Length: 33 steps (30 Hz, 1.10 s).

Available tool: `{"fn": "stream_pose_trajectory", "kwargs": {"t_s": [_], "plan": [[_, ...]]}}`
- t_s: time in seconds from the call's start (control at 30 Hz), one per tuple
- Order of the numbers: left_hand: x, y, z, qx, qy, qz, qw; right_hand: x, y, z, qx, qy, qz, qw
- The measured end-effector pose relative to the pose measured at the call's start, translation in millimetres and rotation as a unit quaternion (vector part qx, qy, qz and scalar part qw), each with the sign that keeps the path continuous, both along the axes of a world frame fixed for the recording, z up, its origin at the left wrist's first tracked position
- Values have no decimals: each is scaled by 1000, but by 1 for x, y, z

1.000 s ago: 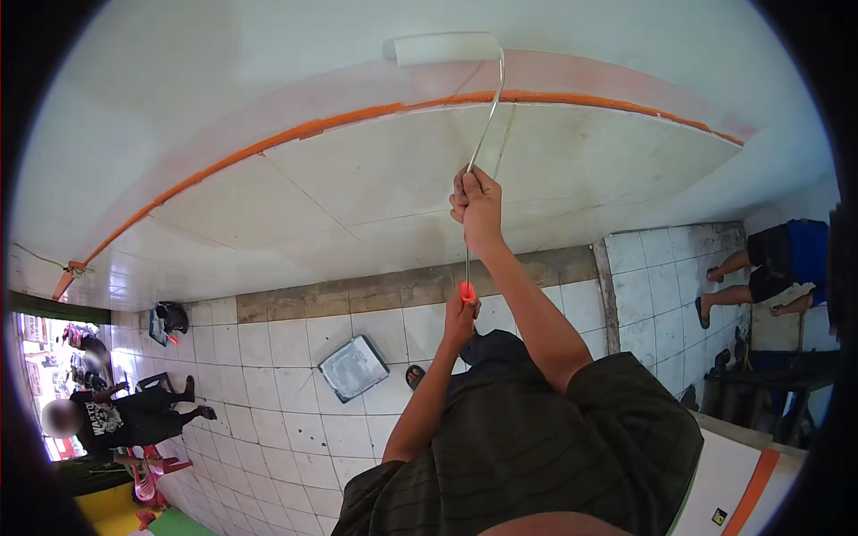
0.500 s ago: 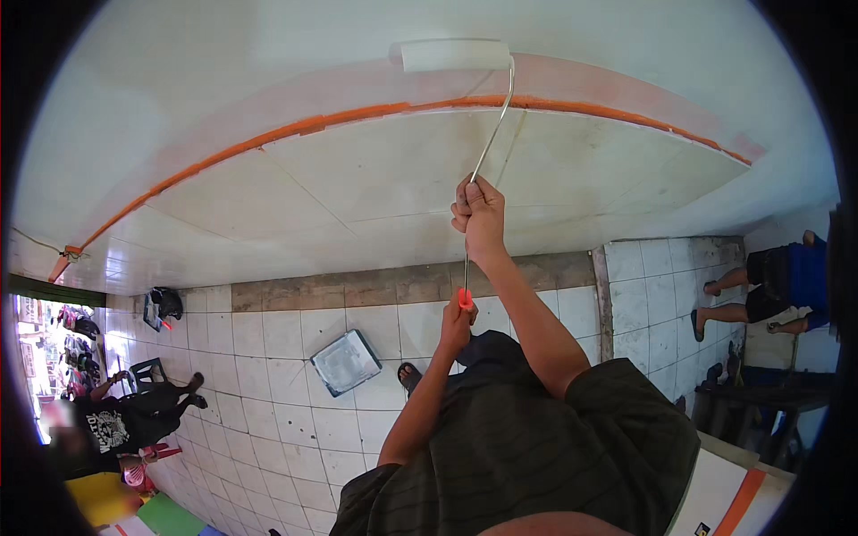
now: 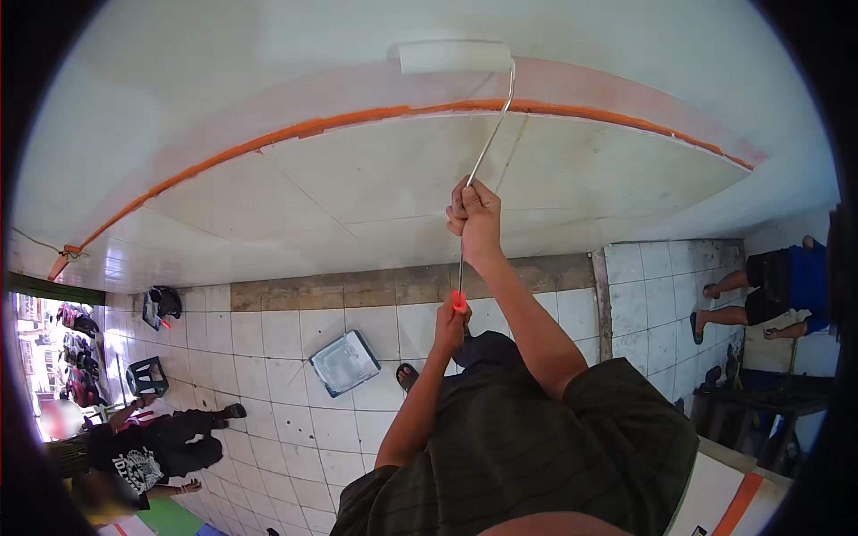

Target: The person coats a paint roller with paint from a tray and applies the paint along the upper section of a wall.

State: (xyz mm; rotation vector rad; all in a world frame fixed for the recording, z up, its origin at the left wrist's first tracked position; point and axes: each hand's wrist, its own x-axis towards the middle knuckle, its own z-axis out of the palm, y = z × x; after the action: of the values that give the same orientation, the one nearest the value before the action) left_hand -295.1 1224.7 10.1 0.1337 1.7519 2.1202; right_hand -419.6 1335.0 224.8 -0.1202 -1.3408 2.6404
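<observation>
Both my hands hold a long-handled paint roller. Its white sleeve (image 3: 455,57) rests against the wall (image 3: 268,54), just above a faint pink band (image 3: 617,85). My right hand (image 3: 476,214) is closed round the thin metal rod (image 3: 492,143), partway up. Lower down, my left hand (image 3: 452,326) grips the orange-red handle end (image 3: 458,301). An orange stripe (image 3: 357,117) runs along the wall below the roller, with pale tiles beneath it.
A paint tray (image 3: 346,363) with white paint lies on the tiled floor left of my feet. One person (image 3: 170,447) is at the left beside a dark green stool (image 3: 147,377); another person (image 3: 786,286) is at the right. Dark furniture (image 3: 751,402) stands at the right edge.
My hands have shifted slightly left and a little down on the picture, still holding the roller; its sleeve has barely moved. The person at the left has moved away from the stool.
</observation>
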Motion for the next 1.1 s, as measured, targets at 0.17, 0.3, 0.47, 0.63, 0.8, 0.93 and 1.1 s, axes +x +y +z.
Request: {"fn": "stream_pose_trajectory", "kwargs": {"t_s": [0.17,0.3,0.47,0.63,0.8,0.93,1.1], "plan": [[21,9,1,35,35,15,999,11,-2,-14,-11,-50,-21,998],[44,6,-9,82,-44,8,996,22,-5,-31,13,-137,-33,990],[17,-7,-6,-4,12,4,1000,9,-6,-12,1,-66,-13,998],[7,-8,1,31,13,12,999,4,-4,-5,-17,-28,-2,999],[43,-3,-9,56,-1,8,998,23,-8,-33,-20,-70,-9,997],[43,-1,-6,33,-23,24,999,22,-10,-29,13,-94,-23,995],[-2,-5,12,17,43,14,999,2,-7,11,-1,-39,-23,999]]}}
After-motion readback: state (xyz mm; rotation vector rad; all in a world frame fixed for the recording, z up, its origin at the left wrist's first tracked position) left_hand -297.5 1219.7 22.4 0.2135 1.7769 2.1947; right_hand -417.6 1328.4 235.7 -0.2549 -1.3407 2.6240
